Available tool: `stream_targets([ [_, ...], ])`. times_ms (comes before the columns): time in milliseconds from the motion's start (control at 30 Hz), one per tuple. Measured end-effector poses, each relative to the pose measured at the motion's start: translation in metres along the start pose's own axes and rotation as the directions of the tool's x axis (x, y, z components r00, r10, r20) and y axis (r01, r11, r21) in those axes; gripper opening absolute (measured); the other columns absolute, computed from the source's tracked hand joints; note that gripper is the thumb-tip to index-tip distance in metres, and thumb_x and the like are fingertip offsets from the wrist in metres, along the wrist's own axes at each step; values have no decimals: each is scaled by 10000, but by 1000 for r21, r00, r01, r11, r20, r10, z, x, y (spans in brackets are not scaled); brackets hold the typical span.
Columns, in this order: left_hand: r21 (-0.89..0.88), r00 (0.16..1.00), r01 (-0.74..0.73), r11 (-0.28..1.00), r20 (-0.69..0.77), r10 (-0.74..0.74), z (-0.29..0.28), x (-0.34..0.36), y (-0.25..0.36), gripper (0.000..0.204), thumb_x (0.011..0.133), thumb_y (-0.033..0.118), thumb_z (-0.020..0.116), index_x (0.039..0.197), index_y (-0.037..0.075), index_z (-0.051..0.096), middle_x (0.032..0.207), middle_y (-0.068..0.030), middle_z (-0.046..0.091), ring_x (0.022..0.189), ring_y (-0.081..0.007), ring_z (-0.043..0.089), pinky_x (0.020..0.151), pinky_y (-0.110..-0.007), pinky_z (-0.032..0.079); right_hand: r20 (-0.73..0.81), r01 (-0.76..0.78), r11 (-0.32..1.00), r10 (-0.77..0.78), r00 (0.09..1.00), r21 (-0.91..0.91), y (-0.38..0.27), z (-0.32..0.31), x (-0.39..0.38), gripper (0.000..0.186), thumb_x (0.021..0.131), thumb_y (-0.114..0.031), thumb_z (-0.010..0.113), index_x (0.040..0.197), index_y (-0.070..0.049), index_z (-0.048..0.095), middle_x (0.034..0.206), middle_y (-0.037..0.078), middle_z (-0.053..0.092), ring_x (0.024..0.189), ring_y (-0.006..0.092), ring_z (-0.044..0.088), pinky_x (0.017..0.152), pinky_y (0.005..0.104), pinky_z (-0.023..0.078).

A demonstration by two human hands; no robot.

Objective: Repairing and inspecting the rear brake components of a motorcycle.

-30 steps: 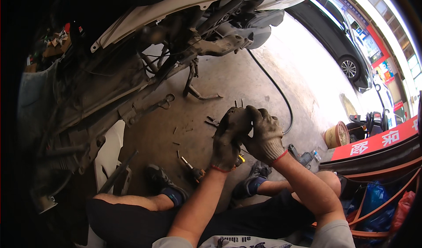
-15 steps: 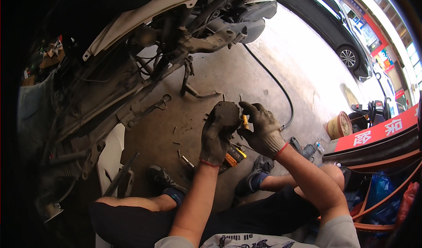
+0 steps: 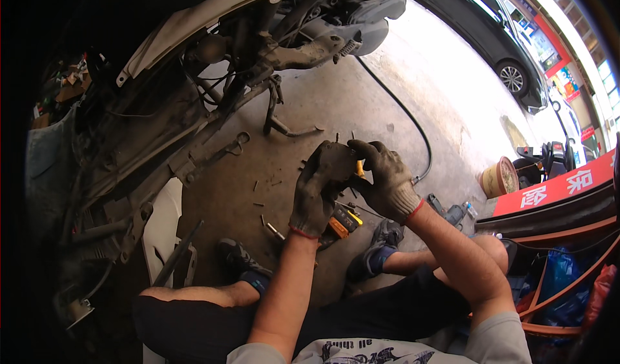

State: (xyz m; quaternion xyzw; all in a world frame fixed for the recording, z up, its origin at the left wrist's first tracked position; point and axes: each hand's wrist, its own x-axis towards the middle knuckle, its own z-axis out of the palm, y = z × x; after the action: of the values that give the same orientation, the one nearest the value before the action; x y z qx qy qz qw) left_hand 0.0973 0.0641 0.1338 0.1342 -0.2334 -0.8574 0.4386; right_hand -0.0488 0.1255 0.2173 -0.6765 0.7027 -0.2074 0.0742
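Observation:
My left hand (image 3: pixel 313 193), in a dirty grey work glove, grips a round dark metal part (image 3: pixel 339 162) from its left side and below. Thin bolts or pins stick up beyond the part's far edge. My right hand (image 3: pixel 387 180), gloved too, has its fingertips and thumb at the part's right edge. A small yellow piece (image 3: pixel 360 168) shows between my right finger and thumb; whether it is held or lies behind cannot be made out. Below the hands, an orange, yellow and black tool (image 3: pixel 344 222) lies on the floor, with a silver socket-like piece (image 3: pixel 275 231) to its left.
A partly stripped scooter (image 3: pixel 258 73) with its side stand down fills the upper left. Small bolts (image 3: pixel 258 204) lie scattered on the concrete. A black hose (image 3: pixel 403 109) curves at right. Beyond are a bucket (image 3: pixel 499 177), a power tool (image 3: pixel 455 214) and a dark car (image 3: pixel 484 41).
Both hands and the metal part have risen slightly in the picture, and the part is tilted a little differently. My right fingers have come closer over its edge. The view has shifted slightly.

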Motion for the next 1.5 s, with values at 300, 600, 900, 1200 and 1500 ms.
stream_targets([
  [300, -56, 989, 89, 994, -114, -95, -2, 3, -6, 469, 1052, 218, 541, 1472, 38, 434, 1313, -157, 600, 1126, -254, 660, 869, -350, 610, 229, -264, 940, 214, 950, 218, 3, -5, 7, 523, 894, -237, 696, 1377, -84, 565, 1247, 178, 653, 1107, 317, 679, 953, 398, 534],
  [600, -77, 956, 214, 974, -189, -225, -7, 4, -8, 317, 1011, 155, 569, 1268, -27, 609, 1192, -165, 684, 1009, -257, 716, 819, -333, 637, 371, -411, 818, 265, 890, 402, 30, 6, 10, 490, 939, -305, 577, 1365, -67, 612, 1247, 164, 703, 1165, 275, 671, 996, 359, 508],
  [900, -24, 962, 193, 981, -192, -194, -7, 2, -9, 412, 1049, 149, 480, 1423, -22, 458, 1301, -202, 612, 1121, -291, 678, 875, -392, 640, 378, -346, 914, 251, 891, 210, 10, -4, 9, 677, 860, -434, 693, 1430, -99, 546, 1224, 158, 700, 1139, 272, 681, 980, 379, 527],
  [1200, 28, 991, 99, 995, -98, -96, -5, 1, -8, 499, 1056, 167, 495, 1512, 12, 366, 1361, -190, 560, 1184, -283, 637, 894, -362, 609, 223, -244, 958, 208, 952, 149, 6, 1, 3, 675, 817, -361, 800, 1397, -114, 560, 1234, 164, 658, 1123, 293, 678, 954, 405, 541],
  [1500, 24, 1000, -12, 1000, 7, 12, 3, -2, -1, 513, 1063, 205, 513, 1530, 48, 368, 1362, -157, 562, 1223, -252, 602, 949, -352, 560, 58, -152, 980, 146, 988, 126, -2, 5, -7, 608, 830, -274, 794, 1379, -153, 562, 1232, 162, 621, 1071, 357, 650, 917, 469, 535],
])
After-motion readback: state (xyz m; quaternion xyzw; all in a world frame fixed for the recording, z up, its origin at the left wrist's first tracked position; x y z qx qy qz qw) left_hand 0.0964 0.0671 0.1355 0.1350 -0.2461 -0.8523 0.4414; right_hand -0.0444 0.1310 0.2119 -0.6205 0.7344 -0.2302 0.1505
